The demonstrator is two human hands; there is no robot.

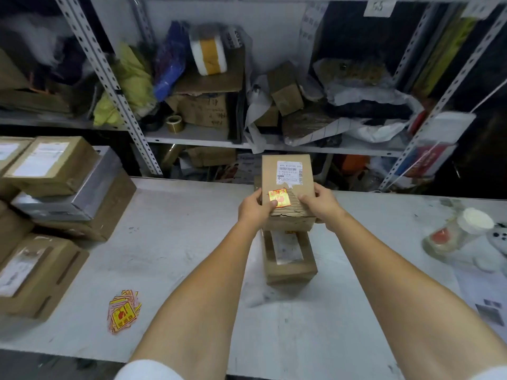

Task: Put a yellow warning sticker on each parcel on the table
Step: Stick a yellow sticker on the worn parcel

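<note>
Closest to the camera, a loose pile of spare yellow stickers [123,311] sits on the white surface [178,242], front left. That's easy reach for the left side, which makes sense with so many boxes to get through.

A bit further out, a flat parcel [288,261] lies on the surface, label side up. Right at its far end is the parcel being worked on [288,185]. Can't tell if that one's lifted or propped on the flat one.

Both grips are closed on it. The left grip [253,208] wraps the left edge with its thumb on the yellow warning sticker [278,198], I'd guess to rub it down. The right grip [321,205] clamps the right edge, probably to steady the box against that pressure. The sticker sits just below the shipping label [289,171], so the barcode stays readable, though it's on torn, ribbed cardboard and might not stick well.

Off to the left is a stack of parcels [49,165], and I can't see a yellow sticker on any of them. Messy shelves [192,135] stand behind.
</note>
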